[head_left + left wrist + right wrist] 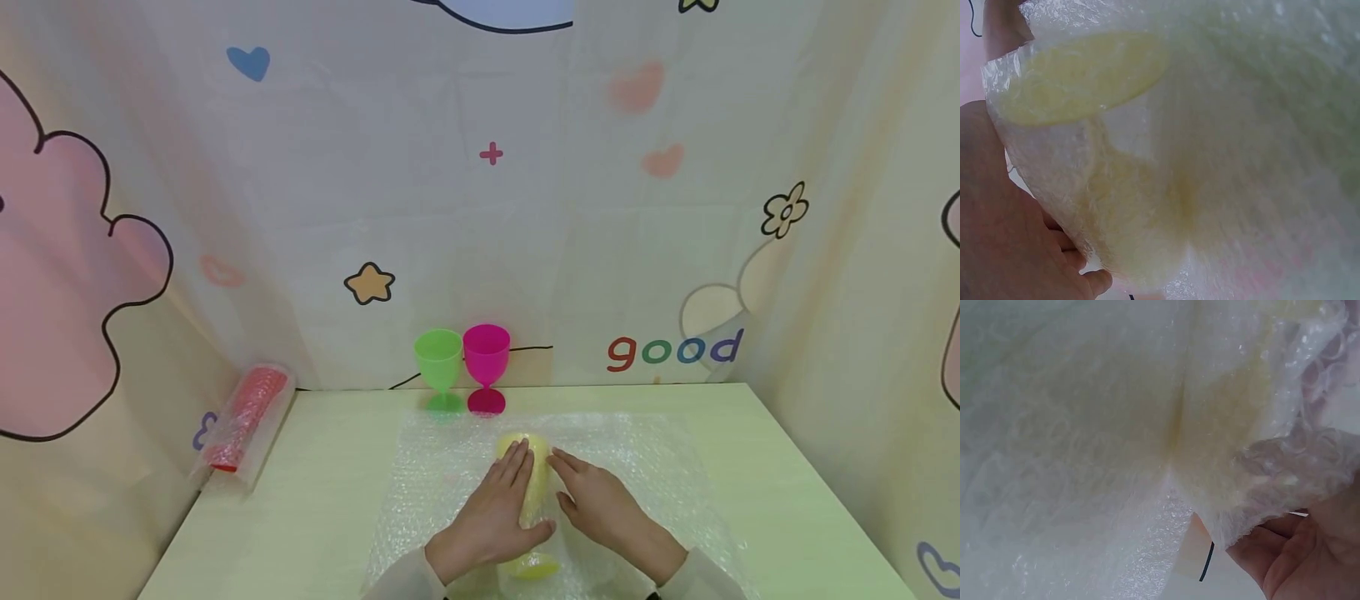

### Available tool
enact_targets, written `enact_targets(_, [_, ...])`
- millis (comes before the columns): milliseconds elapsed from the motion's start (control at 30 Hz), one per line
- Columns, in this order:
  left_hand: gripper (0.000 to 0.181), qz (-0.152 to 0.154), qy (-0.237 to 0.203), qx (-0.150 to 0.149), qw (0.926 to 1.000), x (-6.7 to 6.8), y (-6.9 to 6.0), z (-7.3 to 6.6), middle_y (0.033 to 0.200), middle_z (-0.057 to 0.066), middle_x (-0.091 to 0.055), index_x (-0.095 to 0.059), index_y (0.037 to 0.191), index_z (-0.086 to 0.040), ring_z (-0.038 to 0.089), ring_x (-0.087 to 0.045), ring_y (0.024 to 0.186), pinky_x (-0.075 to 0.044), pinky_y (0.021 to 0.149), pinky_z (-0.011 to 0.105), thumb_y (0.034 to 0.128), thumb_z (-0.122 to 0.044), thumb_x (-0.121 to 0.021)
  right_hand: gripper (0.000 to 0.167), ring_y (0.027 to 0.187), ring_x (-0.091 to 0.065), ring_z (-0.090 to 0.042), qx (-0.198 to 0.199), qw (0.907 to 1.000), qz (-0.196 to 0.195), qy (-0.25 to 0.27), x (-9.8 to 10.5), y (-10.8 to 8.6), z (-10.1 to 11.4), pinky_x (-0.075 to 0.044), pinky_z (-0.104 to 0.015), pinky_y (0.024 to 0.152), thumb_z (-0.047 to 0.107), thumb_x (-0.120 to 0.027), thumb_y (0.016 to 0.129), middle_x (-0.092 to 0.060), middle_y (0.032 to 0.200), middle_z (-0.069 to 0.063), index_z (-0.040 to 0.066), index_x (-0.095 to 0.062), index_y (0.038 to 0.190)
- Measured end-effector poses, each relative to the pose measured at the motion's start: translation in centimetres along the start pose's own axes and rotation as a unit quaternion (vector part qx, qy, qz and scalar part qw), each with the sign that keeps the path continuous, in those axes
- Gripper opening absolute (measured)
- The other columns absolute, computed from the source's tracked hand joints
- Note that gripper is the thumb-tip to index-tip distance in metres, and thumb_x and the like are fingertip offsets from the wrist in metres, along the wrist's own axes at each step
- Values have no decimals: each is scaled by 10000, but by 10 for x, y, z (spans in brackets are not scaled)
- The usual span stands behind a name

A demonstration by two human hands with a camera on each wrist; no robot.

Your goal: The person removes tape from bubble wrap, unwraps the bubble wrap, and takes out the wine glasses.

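A yellow goblet [536, 567] lies on its side on bubble wrap [652, 458], its foot toward the front edge of the table. My left hand [491, 517] rests over the goblet's bowl and stem, fingers straight and together. Just right of the bowl, my right hand [611, 510] has its fingers extended, angled toward the goblet. In the left wrist view the goblet's foot [1085, 78] shows through clear wrap, beside my left hand [1004, 212]. Through wrap in the right wrist view, the yellow goblet [1229, 412] looks blurred; my right hand [1316, 550] is by the wrap's edge.
A green goblet [439, 358] and a pink goblet [487, 354] stand upright at the table's back edge. At the left edge lies a red item [251, 417] rolled in bubble wrap. A printed curtain [420, 192] hangs behind the table and at both sides.
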State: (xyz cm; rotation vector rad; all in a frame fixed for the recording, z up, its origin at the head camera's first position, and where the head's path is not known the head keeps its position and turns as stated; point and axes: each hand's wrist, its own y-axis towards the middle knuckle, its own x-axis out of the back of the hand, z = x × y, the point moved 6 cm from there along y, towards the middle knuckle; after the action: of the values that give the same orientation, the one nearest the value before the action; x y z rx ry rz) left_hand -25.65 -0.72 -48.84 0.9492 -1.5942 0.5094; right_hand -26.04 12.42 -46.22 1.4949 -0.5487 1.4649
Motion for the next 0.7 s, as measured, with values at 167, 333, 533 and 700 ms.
enact_targets(167, [916,37,-54,10,10000,0,-1,1,1661,124,-112,-187,1558,-9,244,-83,1548,-227,1231,427,920,-581,-510,563,1099,-667,-340,-104,9994,282,-190,-7,-4,-3,-581,-432,811,154,-794,795,-575,1392,-180,-14,-590,1293])
enact_targets(333, [924,75,-102,-37,9999,-1,-3,3,1666,107,-101,-175,1563,-19,238,-79,1549,-218,1235,410,921,-592,-511,528,1174,-630,-341,-209,9977,607,-197,-15,-10,-8,-566,-457,860,172,-797,798,-546,1421,-178,-1,-611,1260])
enact_targets(533, [930,228,-176,-57,9996,-2,-8,11,1675,56,-52,-126,1578,-58,215,-63,1551,-230,1232,388,929,-625,-476,504,1171,-631,-352,-374,9957,844,-80,-23,-12,-15,-557,-472,885,198,-781,819,-525,1442,-191,8,-614,1254])
enact_targets(700, [910,272,-305,-88,9991,-3,-14,18,1677,33,-38,-111,1583,-76,224,-68,1551,-256,1221,400,938,-606,-474,508,1157,-639,-366,-575,9932,1006,113,-27,-15,-22,-540,-484,922,224,-762,840,-514,1457,-186,1,-614,1271])
